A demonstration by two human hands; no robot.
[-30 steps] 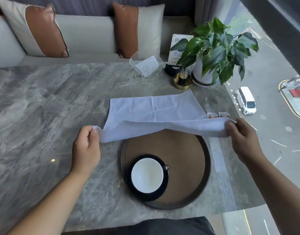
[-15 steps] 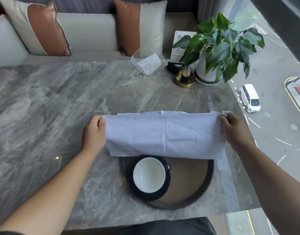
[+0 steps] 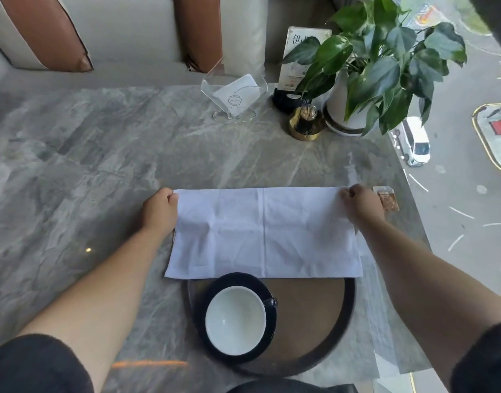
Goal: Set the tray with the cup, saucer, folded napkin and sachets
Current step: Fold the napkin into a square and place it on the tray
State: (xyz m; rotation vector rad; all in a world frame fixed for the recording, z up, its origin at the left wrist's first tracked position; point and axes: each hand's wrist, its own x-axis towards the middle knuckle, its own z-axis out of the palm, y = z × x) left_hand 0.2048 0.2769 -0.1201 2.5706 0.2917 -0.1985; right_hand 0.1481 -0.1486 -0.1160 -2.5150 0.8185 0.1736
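Head view: my left hand [image 3: 160, 209] and right hand [image 3: 361, 205], pinching the napkin [image 3: 265, 234] corners, have just completed its first fold on the bench [image 3: 102, 165], overlapping the tray [image 3: 348, 304] rim.

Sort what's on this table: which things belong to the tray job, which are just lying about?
Job: napkin, tray, cup, saucer, sachets.
Lying about: potted plant, toothpick holder, acrylic napkin holder, menu card, cushions.

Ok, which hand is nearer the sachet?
Right. The right hand grips the napkin's far right corner, just left of the sachet; the left hand holds the opposite corner.
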